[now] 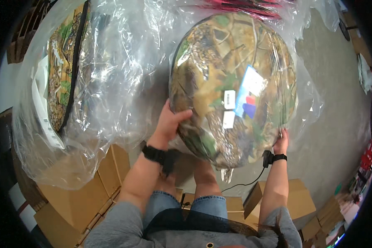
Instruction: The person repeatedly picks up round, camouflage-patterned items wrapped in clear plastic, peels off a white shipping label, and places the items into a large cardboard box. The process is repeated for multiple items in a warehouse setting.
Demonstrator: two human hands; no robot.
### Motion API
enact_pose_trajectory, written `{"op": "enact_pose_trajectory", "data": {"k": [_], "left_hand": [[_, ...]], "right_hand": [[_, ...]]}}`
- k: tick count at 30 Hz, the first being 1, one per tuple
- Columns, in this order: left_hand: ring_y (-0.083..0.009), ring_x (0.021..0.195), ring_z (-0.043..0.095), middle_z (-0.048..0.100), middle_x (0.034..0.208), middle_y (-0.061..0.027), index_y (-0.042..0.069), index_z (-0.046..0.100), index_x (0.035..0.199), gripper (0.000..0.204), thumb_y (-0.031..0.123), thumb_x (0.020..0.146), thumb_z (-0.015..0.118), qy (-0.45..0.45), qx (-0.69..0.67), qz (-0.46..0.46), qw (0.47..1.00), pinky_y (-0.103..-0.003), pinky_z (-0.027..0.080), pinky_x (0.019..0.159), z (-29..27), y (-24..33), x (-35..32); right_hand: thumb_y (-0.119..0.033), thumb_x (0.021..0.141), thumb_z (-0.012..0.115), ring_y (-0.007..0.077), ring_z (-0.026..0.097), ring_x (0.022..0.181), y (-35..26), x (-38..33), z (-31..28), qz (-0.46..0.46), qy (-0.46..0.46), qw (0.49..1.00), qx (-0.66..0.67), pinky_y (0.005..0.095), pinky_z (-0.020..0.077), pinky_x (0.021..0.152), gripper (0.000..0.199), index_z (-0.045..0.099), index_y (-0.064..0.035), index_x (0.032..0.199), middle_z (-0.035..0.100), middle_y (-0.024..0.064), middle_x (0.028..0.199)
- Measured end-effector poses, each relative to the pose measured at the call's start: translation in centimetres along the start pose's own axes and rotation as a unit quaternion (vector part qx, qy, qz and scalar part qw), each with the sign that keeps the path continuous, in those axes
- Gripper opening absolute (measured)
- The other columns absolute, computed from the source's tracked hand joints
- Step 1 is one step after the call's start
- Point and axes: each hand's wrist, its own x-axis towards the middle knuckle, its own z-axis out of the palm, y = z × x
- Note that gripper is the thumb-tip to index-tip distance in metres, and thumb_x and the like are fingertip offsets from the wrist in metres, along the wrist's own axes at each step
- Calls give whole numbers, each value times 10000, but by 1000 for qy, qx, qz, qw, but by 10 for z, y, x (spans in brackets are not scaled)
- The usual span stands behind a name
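Seen from above by a head-worn camera, a person holds up a round, cushion-like camouflage item (231,82) sealed in clear plastic wrap, patterned in greens, browns and tans with leaves and branches. It fills the upper middle of the view, raised in front of the person's chest and above their knees. Two small white stickers (229,108) and a blue and white card (248,93) show through the wrap on its face. The left hand (169,122) grips the item's left edge, thumb laid across the front and the other fingers hidden behind it, so the hand is closed around the rim. The right hand (282,140) is at the lower right edge, fingertips touching the plastic; most of the fingers are tucked behind the item, so how tightly they curl cannot be told. A black band (155,153) is on the left wrist and a black strap with a small device and a thin cable (273,158) on the right wrist. To the left, well up in the frame, a large clear plastic bag (91,91) billows out, holding another camouflage item (64,62) with black edging, seen on its side. Below it lie flat cardboard boxes (87,194), and more cardboard (293,198) lies on the grey floor (335,124) at the lower right. The person's blue denim shorts (186,204) and grey sleeves (115,227) show along the bottom edge
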Motion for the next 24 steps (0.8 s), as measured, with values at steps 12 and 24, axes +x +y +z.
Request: {"op": "enact_pose_trajectory", "data": {"k": [12,24], "left_hand": [[-145,675,526,563,736,-94,-15,556,897,260,187,775,665,-432,199,75,876,-271,417,617,71,51,-168],[-82,822,515,602,885,-32,-14,563,1018,341,38,709,698,-472,51,118,872,-251,435,705,-36,140,-317]], "right_hand": [[-600,828,388,265,472,1077,1,-137,-15,184,-161,969,36,409,387,923,676,409,-77,1257,486,98,1214],[-592,786,473,261,472,1059,20,-273,-59,130,-225,952,163,413,378,921,639,470,-113,1208,502,64,1200]]}}
